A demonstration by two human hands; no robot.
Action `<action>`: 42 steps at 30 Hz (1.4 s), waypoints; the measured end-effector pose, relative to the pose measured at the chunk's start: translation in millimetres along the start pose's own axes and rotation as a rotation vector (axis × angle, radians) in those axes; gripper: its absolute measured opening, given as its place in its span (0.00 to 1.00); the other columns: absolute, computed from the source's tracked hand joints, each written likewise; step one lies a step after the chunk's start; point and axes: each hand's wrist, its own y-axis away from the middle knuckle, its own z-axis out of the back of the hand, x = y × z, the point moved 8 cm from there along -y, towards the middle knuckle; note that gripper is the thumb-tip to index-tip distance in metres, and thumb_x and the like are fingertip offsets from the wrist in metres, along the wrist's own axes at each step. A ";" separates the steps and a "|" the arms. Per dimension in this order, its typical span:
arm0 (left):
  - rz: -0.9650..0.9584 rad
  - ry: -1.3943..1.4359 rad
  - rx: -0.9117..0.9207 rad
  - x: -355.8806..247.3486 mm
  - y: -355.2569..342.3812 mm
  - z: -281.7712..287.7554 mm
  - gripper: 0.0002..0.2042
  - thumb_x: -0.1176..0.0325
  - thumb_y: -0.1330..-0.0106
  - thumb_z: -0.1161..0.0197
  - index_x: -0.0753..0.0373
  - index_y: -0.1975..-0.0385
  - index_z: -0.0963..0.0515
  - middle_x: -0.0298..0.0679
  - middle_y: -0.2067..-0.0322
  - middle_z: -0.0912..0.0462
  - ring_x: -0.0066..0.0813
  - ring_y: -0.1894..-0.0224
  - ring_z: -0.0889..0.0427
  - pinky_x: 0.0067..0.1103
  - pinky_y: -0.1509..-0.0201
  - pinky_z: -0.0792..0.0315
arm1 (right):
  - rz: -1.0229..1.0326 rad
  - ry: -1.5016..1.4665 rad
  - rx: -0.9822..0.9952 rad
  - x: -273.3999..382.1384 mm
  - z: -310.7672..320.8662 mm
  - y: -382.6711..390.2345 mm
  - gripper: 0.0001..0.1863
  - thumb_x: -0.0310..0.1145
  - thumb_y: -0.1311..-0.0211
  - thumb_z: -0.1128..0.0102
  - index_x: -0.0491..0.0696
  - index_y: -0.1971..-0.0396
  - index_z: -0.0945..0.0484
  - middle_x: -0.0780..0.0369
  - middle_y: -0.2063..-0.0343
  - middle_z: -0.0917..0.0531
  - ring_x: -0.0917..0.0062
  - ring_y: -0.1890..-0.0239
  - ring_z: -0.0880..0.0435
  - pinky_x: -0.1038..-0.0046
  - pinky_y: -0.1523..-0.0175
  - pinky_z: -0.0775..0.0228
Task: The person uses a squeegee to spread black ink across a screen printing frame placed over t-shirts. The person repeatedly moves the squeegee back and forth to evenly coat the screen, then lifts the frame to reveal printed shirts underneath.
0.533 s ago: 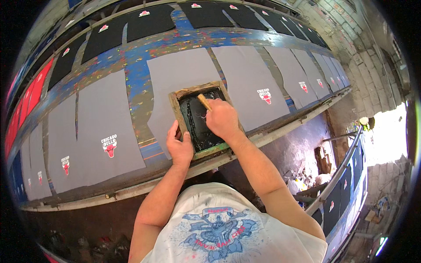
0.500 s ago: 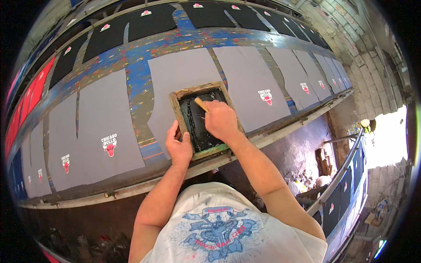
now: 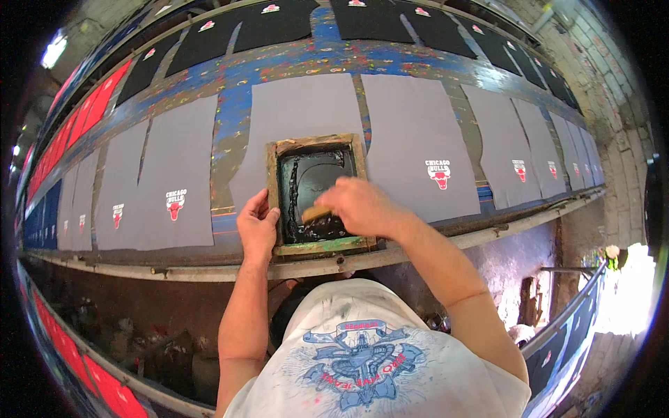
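Note:
A wooden screen printing frame [image 3: 359,164] lies on a grey fabric piece [image 3: 306,104] at the table's near edge. My left hand [image 3: 256,226] grips the frame's left side, thumb on top and fingers along the outer edge. Inside the frame, my right hand [image 3: 362,207] is closed around a small wooden squeegee [image 3: 317,213], low on the mesh. Glossy black ink [image 3: 327,227] is heaped below the squeegee's edge, and a thick line of it runs down the mesh's left side. The frame hides the fabric beneath it.
More grey pieces with a red-and-white bull's-head print [image 3: 439,174] lie left and right along the paint-spotted blue table [image 3: 233,122]. Black pieces [image 3: 373,24] and red pieces [image 3: 108,87] line its far side. A rail [image 3: 181,270] runs along the near edge. Another table [image 3: 575,320] stands at lower right.
My right hand has drawn the squeegee down from the upper part of the mesh toward the near end. My left hand still holds the frame. The view has turned slightly.

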 end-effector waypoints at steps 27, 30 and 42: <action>-0.229 -0.215 0.069 -8.0 5.8 -8.5 0.31 0.83 0.31 0.30 0.72 0.25 0.24 0.53 0.30 0.18 0.39 0.29 0.18 0.31 0.22 0.28 | -0.054 -0.160 -0.128 64.5 -44.4 45.5 0.28 0.34 0.38 0.22 0.47 0.37 0.13 0.55 0.40 0.16 0.56 0.35 0.20 0.55 0.26 0.29; -0.266 -0.174 0.077 -11.8 8.8 -9.9 0.33 0.83 0.36 0.30 0.71 0.26 0.23 0.53 0.30 0.18 0.41 0.28 0.19 0.31 0.21 0.29 | -0.123 -0.205 -0.322 52.8 -31.9 58.1 0.28 0.32 0.37 0.22 0.46 0.36 0.14 0.54 0.36 0.17 0.54 0.32 0.21 0.54 0.25 0.29; -0.351 -0.270 0.072 -56.0 21.9 -12.5 0.31 0.85 0.42 0.32 0.58 0.35 0.14 0.46 0.25 0.21 0.41 0.27 0.19 0.33 0.33 0.21 | -0.688 -0.839 -0.624 -40.0 -57.8 120.9 0.28 0.29 0.32 0.24 0.49 0.32 0.15 0.52 0.31 0.19 0.65 0.32 0.18 0.64 0.26 0.26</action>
